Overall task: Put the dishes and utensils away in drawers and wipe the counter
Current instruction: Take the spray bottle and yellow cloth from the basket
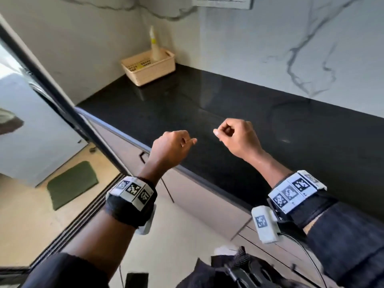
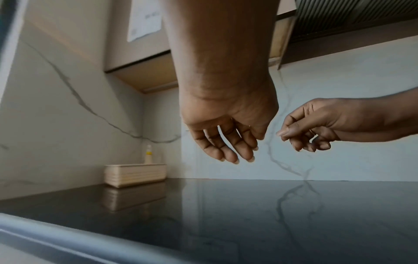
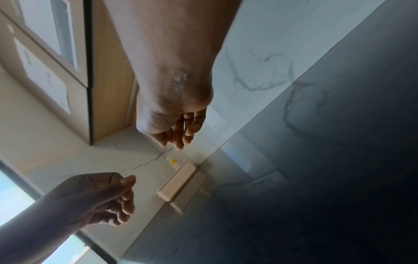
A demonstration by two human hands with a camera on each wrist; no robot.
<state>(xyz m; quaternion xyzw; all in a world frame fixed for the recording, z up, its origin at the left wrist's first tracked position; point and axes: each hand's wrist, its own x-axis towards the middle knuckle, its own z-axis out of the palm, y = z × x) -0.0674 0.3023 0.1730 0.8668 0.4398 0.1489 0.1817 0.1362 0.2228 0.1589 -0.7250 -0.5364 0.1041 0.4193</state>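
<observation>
The black glossy counter (image 1: 207, 96) runs along the marble wall, with no dish, utensil or cloth on the stretch in view. My left hand (image 1: 178, 142) hovers above the counter's front edge, fingers loosely curled and hanging down, holding nothing. My right hand (image 1: 228, 132) hovers just to its right over the counter, also loosely curled and empty. The left wrist view shows the left hand (image 2: 226, 141) with fingers dangling and the right hand (image 2: 316, 128) beside it. In the right wrist view the right hand (image 3: 178, 130) and left hand (image 3: 106, 194) both hang free of the surface.
A beige plastic basket (image 1: 148, 69) sits in the far left corner of the counter with a pale bottle (image 1: 154, 44) standing in it. Closed brown drawers (image 1: 197, 196) with a dark handle (image 1: 143, 156) lie under the counter. A green mat (image 1: 72, 183) lies on the floor at left.
</observation>
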